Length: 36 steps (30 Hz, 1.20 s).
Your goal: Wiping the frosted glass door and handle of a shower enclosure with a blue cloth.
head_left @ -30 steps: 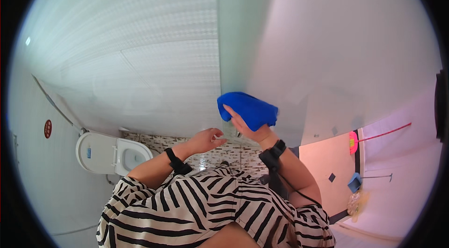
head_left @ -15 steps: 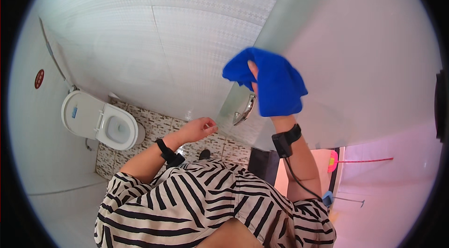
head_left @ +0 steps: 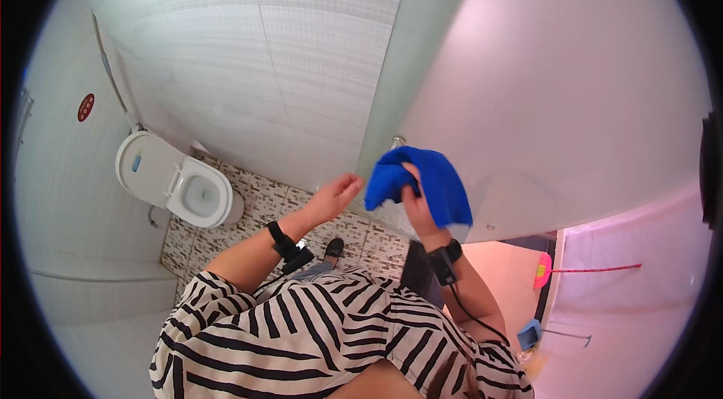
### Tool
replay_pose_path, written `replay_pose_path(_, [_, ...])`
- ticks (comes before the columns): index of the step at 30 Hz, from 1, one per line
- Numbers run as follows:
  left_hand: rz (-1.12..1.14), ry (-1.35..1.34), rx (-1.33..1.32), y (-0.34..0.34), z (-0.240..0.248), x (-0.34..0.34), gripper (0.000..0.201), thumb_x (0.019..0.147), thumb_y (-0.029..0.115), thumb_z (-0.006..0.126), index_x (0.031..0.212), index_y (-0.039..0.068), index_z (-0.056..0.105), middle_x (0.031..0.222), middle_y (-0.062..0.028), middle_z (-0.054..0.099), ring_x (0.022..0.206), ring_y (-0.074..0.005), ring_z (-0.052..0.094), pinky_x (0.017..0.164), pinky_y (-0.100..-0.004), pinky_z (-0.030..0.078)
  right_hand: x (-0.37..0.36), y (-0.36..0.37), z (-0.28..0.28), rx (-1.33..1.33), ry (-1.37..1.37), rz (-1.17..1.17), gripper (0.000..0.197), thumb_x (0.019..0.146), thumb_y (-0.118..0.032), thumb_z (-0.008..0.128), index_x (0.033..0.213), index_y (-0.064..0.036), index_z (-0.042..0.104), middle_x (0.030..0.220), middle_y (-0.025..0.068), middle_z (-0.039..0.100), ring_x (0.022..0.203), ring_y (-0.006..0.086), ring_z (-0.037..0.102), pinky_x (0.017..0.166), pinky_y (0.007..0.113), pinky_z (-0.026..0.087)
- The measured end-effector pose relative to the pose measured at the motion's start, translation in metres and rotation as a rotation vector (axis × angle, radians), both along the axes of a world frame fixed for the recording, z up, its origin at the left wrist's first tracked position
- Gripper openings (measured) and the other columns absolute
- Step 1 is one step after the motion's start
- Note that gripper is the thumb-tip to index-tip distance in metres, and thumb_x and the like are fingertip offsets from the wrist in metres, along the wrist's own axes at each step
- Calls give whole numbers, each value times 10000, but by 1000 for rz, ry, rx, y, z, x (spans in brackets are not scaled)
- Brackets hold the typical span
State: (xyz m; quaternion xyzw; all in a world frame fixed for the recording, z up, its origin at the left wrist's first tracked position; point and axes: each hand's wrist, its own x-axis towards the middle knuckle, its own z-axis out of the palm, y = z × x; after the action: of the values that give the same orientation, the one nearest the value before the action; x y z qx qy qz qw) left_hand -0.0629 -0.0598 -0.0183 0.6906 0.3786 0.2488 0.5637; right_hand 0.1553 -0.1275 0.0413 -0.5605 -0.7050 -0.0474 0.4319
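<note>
My right hand grips a blue cloth and holds it against the lower edge of a pale stall door. The cloth hangs over my fingers and covers part of the door's edge near a small metal fitting. My left hand hovers just left of the cloth with its fingers loosely curled and nothing in it. Both wrists carry black bands with cables. My striped shirt fills the lower middle.
A white toilet with its lid up stands at the left on a mosaic tile floor. White tiled walls surround the stall. Outside, at the right, lie a pink-headed mop and a blue object.
My right hand has come down and to the left with the blue cloth along the door's edge. My left hand rose toward the cloth. The view shifted, bringing the toilet further right.
</note>
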Motion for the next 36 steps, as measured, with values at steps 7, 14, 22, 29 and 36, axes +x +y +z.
replay_pose_path(7, [381, -198, 531, 47, 59, 16, 373, 962, 274, 575, 1233, 21, 535, 1127, -140, 606, 997, -247, 588, 874, -344, 462, -57, 58, -60, -64, 915, -219, 438, 807, -131, 714, 1157, 12, 493, 1054, 145, 607, 955, 241, 598, 861, 347, 473])
replay_pose_path(14, [268, -123, 715, 95, 121, 48, 382, 971, 257, 572, 1254, 5, 525, 1174, -122, 608, 1096, -188, 567, 917, -327, 455, -49, 73, -42, -358, 1371, -110, 386, 877, -268, 648, 1077, 55, 583, 983, 105, 652, 838, 159, 623, 760, 288, 502])
replay_pose_path(22, [61, -237, 400, 113, 111, 64, 364, 962, 334, 589, 1114, 3, 573, 901, -87, 673, 809, -165, 612, 743, -304, 486, -22, 79, -41, -720, 1661, 241, 264, 880, -205, 612, 940, 46, 667, 841, 53, 681, 736, 127, 642, 654, 267, 499])
replay_pose_path(29, [21, -286, 381, 120, 104, 71, 338, 982, 305, 558, 1139, 6, 546, 901, -95, 675, 806, -177, 626, 746, -308, 488, -45, 81, -59, -401, 1081, -184, 245, 774, -185, 676, 917, 14, 664, 766, 108, 685, 661, 219, 651, 618, 334, 501])
replay_pose_path(36, [9, -276, 435, 119, 105, 70, 294, 987, 269, 545, 1122, 7, 540, 894, -113, 676, 789, -200, 647, 729, -317, 496, -50, 66, -113, -112, 498, -300, 273, 706, -223, 735, 897, -41, 666, 833, 170, 663, 819, 372, 632, 729, 432, 509])
